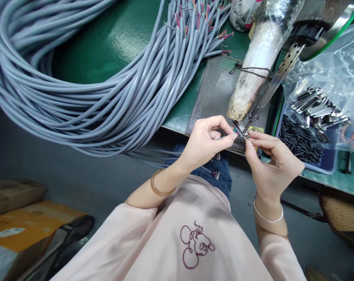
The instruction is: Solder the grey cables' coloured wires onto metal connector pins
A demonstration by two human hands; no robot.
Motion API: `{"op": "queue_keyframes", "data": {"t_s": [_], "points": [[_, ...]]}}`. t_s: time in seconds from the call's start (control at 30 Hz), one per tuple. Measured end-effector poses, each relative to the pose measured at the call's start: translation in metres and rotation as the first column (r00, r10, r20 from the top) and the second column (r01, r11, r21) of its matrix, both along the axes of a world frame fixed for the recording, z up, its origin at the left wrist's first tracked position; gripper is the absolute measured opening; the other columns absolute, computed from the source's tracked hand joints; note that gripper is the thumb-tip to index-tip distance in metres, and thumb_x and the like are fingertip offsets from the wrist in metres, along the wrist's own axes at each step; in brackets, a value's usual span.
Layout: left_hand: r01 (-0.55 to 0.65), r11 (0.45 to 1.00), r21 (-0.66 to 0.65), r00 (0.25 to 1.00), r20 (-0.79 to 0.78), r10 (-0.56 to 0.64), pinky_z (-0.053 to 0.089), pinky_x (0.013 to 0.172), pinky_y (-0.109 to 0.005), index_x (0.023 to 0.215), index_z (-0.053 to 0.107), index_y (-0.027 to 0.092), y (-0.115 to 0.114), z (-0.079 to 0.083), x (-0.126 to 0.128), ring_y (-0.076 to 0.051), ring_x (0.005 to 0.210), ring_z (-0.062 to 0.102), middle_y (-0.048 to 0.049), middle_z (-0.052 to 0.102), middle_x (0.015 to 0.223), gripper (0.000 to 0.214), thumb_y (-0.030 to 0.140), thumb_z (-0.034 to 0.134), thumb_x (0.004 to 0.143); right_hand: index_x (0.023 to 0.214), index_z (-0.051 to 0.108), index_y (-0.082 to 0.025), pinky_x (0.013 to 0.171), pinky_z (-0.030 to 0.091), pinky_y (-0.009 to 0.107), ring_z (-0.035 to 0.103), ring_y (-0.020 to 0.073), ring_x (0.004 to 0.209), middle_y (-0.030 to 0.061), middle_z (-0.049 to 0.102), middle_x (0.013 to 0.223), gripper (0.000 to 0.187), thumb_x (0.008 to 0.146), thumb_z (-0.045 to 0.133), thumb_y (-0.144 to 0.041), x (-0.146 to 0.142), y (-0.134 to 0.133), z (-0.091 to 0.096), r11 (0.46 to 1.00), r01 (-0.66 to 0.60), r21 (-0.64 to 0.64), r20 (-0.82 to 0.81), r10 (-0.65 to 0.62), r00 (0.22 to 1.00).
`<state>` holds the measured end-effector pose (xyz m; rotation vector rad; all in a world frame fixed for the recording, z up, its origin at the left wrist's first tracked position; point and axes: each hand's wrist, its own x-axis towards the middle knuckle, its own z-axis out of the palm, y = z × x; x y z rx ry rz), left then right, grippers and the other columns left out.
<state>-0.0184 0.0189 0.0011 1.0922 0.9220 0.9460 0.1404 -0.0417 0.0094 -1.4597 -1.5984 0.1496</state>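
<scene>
My left hand (208, 140) pinches the stripped end of a grey cable, its coloured wires fanned out at a small metal connector (240, 128). My right hand (267, 160) pinches the same connector from the right side. Both hands meet at the front edge of a dark metal plate (215, 89). The tip of a long wrapped tool (253, 74), covered in stained white tape, hangs just above the connector with a thin metal strip (270, 89) alongside it.
A large coil of grey cables (77, 89) lies over the green bench (112, 43), its stripped coloured ends at the back. A clear bag of metal connector shells (320, 105) and a tray of small black sleeves (300, 140) sit at the right. Cardboard boxes (27, 222) lie on the floor at the left.
</scene>
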Motion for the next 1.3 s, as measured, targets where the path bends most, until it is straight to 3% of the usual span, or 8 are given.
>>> {"op": "queue_keyframes", "data": {"t_s": [0.4, 0.7, 1.03, 1.3], "points": [[-0.013, 0.999, 0.034, 1.0, 0.001, 0.013, 0.018, 0.041, -0.022, 0.071, 0.062, 0.015, 0.0, 0.008, 0.0, -0.001, 0.044, 0.031, 0.0002, 0.061, 0.069, 0.024, 0.028, 0.082, 0.075, 0.094, 0.071, -0.025, 0.08, 0.062, 0.032, 0.076, 0.0187, 0.092, 0.0011, 0.079, 0.101, 0.019, 0.084, 0.073, -0.01, -0.005, 0.004, 0.007, 0.995, -0.003, 0.102, 0.176, -0.015, 0.984], [0.017, 1.0, 0.021, 0.998, -0.061, -0.016, 0.018, 0.041, -0.021, 0.071, 0.06, 0.015, 0.001, 0.003, 0.001, -0.001, 0.043, 0.03, 0.0026, 0.055, 0.063, 0.016, 0.019, 0.074, 0.077, 0.09, 0.069, -0.022, 0.078, 0.061, 0.028, 0.077, 0.0176, 0.091, 0.0013, 0.079, 0.098, 0.014, 0.085, 0.072, -0.01, -0.001, 0.003, 0.005, 0.997, -0.013, 0.078, 0.218, -0.004, 0.976], [0.006, 0.999, 0.049, 0.998, -0.056, -0.003, 0.018, 0.04, -0.022, 0.071, 0.06, 0.015, 0.002, 0.012, -0.001, -0.001, 0.043, 0.03, 0.0017, 0.057, 0.065, 0.016, 0.019, 0.074, 0.078, 0.094, 0.071, -0.021, 0.08, 0.061, 0.027, 0.076, 0.0164, 0.091, 0.0037, 0.079, 0.101, 0.015, 0.083, 0.075, -0.01, -0.003, 0.004, 0.012, 0.995, -0.024, 0.097, 0.252, -0.001, 0.968], [0.067, 0.998, -0.014, 0.996, -0.066, -0.067, 0.018, 0.039, -0.021, 0.07, 0.06, 0.015, 0.002, 0.003, -0.002, -0.001, 0.041, 0.031, 0.0023, 0.055, 0.062, 0.014, 0.018, 0.073, 0.075, 0.089, 0.063, -0.021, 0.078, 0.059, 0.021, 0.076, 0.0133, 0.09, -0.0001, 0.079, 0.099, 0.016, 0.085, 0.073, -0.01, 0.0, -0.002, 0.007, 0.997, -0.03, 0.071, 0.321, 0.006, 0.947]]}}
